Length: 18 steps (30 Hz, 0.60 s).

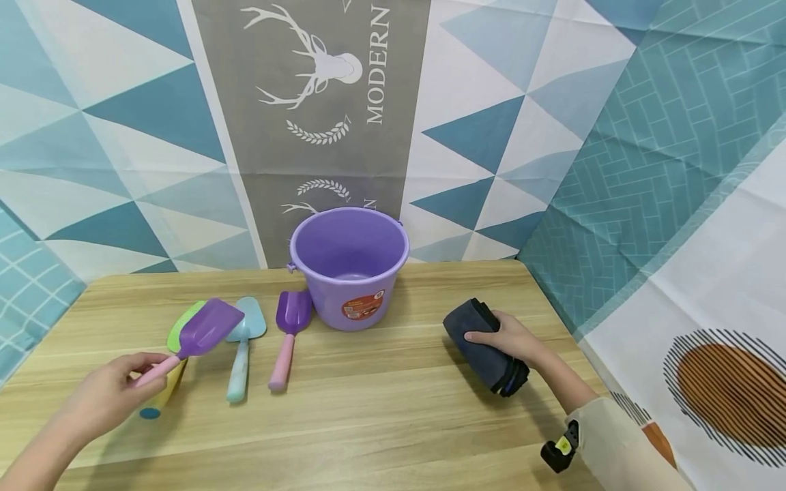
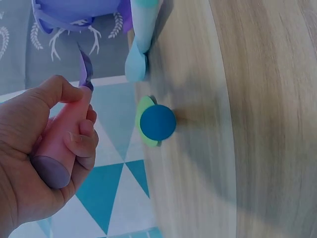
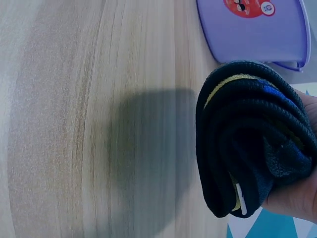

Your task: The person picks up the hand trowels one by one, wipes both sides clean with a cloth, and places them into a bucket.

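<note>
L. grip holds scoop, long axis twd. bucket (not touching); R. grip, nearer it, holds dk. cloth.

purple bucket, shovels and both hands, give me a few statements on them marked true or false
1. The left hand holds a purple-bladed shovel by its pink handle. True.
2. The right hand holds a shovel too. False: it grips a dark fabric bundle.
3. The purple bucket stands upright on the table. True.
4. The light blue shovel is inside the bucket. False: it lies on the table, left of the bucket in the head view.
5. A second purple-bladed shovel lies between the light blue one and the bucket. True.
</note>
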Motion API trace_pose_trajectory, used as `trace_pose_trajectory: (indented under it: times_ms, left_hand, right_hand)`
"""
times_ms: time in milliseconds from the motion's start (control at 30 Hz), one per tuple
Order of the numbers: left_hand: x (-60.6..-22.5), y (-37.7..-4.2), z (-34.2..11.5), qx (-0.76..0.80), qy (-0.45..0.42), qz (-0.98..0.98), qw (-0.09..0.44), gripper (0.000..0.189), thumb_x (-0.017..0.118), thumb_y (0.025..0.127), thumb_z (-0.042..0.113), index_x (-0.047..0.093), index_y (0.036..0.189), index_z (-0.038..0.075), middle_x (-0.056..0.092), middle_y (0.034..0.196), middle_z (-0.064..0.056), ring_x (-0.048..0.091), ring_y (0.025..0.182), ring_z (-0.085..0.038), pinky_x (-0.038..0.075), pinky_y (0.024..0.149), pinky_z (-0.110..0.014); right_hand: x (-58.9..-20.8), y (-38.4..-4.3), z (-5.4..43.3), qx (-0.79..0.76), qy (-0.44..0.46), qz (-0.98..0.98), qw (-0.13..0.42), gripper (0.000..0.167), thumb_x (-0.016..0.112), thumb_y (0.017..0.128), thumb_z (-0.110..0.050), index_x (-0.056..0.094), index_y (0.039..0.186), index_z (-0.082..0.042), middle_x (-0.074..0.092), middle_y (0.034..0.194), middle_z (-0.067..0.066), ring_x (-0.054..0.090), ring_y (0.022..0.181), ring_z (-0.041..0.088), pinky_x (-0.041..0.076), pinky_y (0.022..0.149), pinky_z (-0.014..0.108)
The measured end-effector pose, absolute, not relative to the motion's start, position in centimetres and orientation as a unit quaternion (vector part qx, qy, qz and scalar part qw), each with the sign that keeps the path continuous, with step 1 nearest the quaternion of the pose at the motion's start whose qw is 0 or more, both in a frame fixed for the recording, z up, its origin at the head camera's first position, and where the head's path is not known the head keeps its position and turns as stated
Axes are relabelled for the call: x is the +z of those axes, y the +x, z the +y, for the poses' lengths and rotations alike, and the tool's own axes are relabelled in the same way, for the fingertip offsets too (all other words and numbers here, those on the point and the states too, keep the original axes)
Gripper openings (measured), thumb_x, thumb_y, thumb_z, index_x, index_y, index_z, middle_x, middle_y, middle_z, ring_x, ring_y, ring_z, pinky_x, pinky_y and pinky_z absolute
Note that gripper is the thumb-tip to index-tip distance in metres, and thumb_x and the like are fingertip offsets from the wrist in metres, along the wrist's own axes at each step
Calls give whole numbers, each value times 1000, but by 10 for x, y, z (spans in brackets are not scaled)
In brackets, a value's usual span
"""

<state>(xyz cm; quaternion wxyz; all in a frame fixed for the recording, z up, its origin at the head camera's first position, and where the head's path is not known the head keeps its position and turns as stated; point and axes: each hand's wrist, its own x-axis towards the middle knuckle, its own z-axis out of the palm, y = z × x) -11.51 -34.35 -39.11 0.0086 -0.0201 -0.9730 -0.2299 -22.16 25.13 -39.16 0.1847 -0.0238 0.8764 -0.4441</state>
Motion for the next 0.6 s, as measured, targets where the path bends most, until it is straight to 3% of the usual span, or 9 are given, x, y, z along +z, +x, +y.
trace_pose_trajectory:
  times_ms: [600]
  left_hand:
    - [-382, -115, -318, -227, -53, -972, 11, 37, 69, 83, 18, 63, 113, -4, 58, 82, -4, 40, 61, -2, 35, 52, -21]
  right_hand:
    - [-385, -219, 239, -441, -52, 875, 195, 74, 70, 81, -44, 39, 134, -2, 60, 102, 15, 63, 73, 21, 53, 64, 34]
